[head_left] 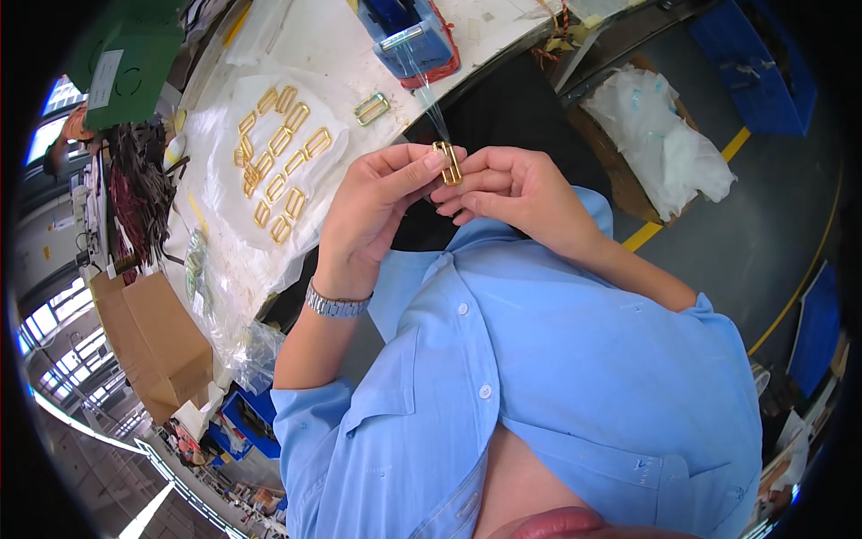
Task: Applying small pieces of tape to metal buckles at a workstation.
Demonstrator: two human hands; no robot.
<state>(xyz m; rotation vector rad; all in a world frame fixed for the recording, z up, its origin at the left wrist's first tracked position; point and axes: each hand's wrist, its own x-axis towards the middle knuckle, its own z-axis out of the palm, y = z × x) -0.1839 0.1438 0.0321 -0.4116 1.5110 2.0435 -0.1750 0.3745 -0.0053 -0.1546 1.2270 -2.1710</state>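
Observation:
A small gold slide buckle (447, 163) is held up in front of my chest, over the table edge. My left hand (377, 198) pinches it between thumb and fingers from the left. From the right, the curled fingers of my right hand (530, 193) close on its other side. A clear tape strip (431, 106) stretches from the blue tape dispenser (411, 49) down to the buckle. Another buckle (371, 109), with a greenish tint, lies on the table beside the dispenser. Left of my left hand, several gold buckles (280, 139) are spread on a white sheet (316, 101).
The worn white table (310, 36) carries a green box (135, 67) at far left. Dark straps (139, 184) hang near its left edge, above an open cardboard box (157, 332). On the right, a carton holds white plastic bags (660, 135); blue bins (754, 67) stand beyond.

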